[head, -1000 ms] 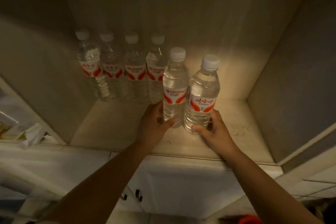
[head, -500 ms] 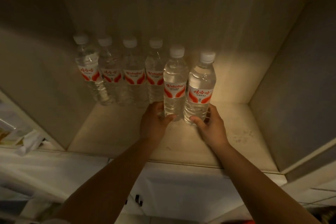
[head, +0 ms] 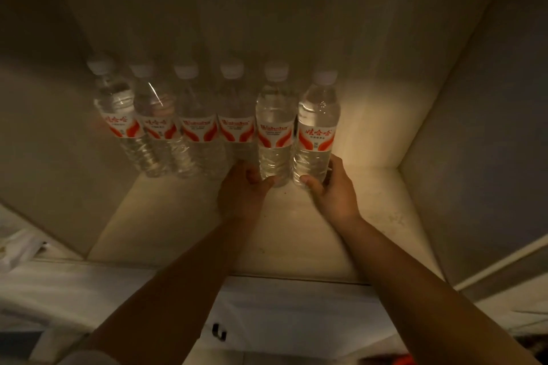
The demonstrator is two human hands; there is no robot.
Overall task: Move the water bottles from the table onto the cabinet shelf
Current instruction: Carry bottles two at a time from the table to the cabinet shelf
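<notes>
Six water bottles are counted on the cabinet shelf (head: 296,234), all upright with long axes vertical, lined up side by side along the back wall. Four of them (head: 175,127) stand untouched to the left; the fifth bottle (head: 274,127) is gripped low on its body by the left hand (head: 241,190), thumb curled across its front, and the sixth bottle (head: 317,130) is gripped likewise by the right hand (head: 333,190), thumb in front and fingers wrapped behind. Each held bottle rises straight up and away from its grip, so that the caps lie farther back than the hands. The two held bottles appear to stand very slightly forward of the row, just beside the fourth and touching or nearly touching each other. The placing is judged almost complete: the bases seem to be on the shelf, and only a release and a straight withdrawal toward the shelf's front edge would be called for. The table cannot be seen, so any bottles left there cannot be counted.
</notes>
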